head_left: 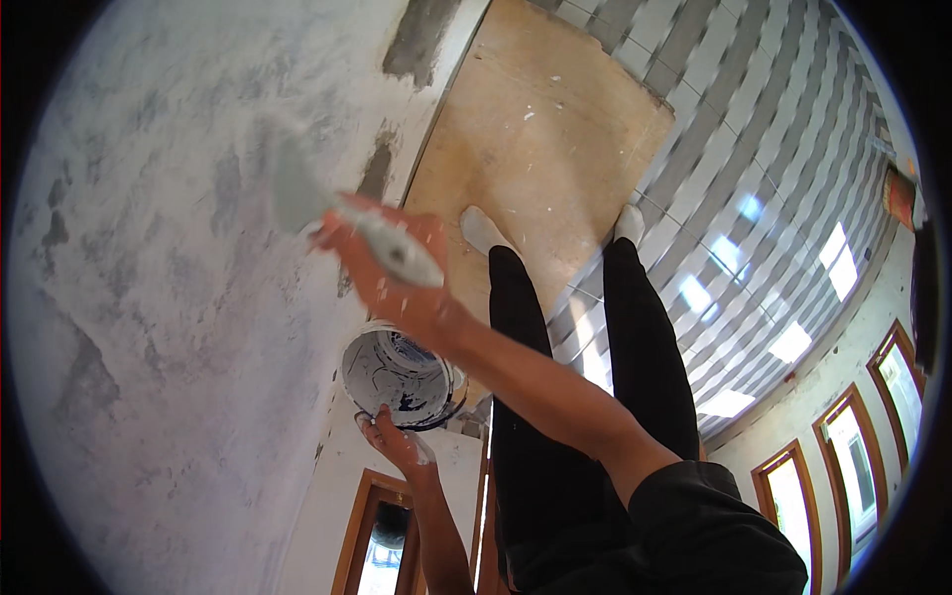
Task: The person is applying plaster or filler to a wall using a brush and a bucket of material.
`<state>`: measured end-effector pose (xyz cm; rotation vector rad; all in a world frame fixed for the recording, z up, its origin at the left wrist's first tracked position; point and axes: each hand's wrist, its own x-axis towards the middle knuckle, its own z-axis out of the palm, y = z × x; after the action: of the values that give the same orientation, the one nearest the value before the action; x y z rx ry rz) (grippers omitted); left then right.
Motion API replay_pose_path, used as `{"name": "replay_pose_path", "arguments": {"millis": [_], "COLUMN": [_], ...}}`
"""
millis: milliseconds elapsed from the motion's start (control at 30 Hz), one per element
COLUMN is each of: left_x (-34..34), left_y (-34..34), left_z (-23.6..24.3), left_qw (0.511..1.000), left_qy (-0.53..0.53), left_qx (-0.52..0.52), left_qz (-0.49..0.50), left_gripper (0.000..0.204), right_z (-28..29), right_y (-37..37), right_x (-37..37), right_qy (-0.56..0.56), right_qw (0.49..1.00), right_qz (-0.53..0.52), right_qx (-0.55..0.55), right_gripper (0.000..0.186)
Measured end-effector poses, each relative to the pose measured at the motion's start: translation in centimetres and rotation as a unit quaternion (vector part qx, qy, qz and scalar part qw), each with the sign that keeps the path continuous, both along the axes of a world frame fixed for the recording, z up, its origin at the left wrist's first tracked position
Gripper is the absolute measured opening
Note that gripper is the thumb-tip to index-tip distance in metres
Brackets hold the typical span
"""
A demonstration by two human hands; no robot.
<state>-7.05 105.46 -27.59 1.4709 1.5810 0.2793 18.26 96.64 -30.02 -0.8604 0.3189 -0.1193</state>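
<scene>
My right hand [392, 263] is closed around the pale, smeared handle of a putty knife [405, 254], raised beside the wall and blurred by motion. Its greyish, wide blade points toward the patchy white-and-grey wall [178, 297] on the left; whether it touches the surface I cannot tell. Below that hand, a round white bucket [365, 372] tilts so its inside shows, streaked with dark marks and whitish residue. My left hand [397, 443] grips the bucket at its near rim, thumb over the edge, with white smears on the skin. My right forearm crosses above the bucket's right side.
I stand in light socks on a tan board [535, 119] with white specks. Grey-and-white striped tiles [714, 149] cover the floor to its right. Bare grey patches [421, 40] mark the wall near its edge. Wood-framed windows [851, 466] line the lower right.
</scene>
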Motion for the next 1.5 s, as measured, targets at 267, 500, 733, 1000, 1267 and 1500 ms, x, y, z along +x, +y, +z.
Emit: {"name": "replay_pose_path", "arguments": {"millis": [267,500,733,1000,1267,1500], "left_x": [1.6,1.9,1.0,1.8,2.1,-2.9], "left_y": [-0.7,-0.6,0.0,0.3,-0.8,1.3], "left_z": [0.0,0.4,0.1,0.4,1.0,0.0], "left_qw": [1.0,1.0,0.991,1.0,1.0,0.992], "left_qy": [-0.014,-0.004,-0.048,-0.017,-0.025,-0.026], "left_qx": [-0.018,-0.024,0.018,0.003,-0.002,0.04], "left_qz": [-0.004,0.017,-0.125,-0.012,0.009,-0.12], "left_gripper": [0.059,0.051,0.044,0.035,0.034,0.047], "right_z": [-8.0,-6.8,6.6,-4.1,-9.7,4.2], "right_y": [-1.4,-0.8,-1.5,0.0,0.9,1.8], "right_x": [1.0,3.1,0.2,-0.9,-0.4,-1.7], "right_qy": [0.068,0.105,-0.146,0.057,0.092,-0.05], "right_qw": [0.984,0.994,0.979,0.976,0.993,0.968], "right_qz": [0.046,0.019,0.073,0.098,0.03,0.023], "right_qx": [0.16,0.024,-0.121,0.188,0.074,-0.244], "right_gripper": [0.018,0.012,0.014,0.02,0.017,0.033]}}
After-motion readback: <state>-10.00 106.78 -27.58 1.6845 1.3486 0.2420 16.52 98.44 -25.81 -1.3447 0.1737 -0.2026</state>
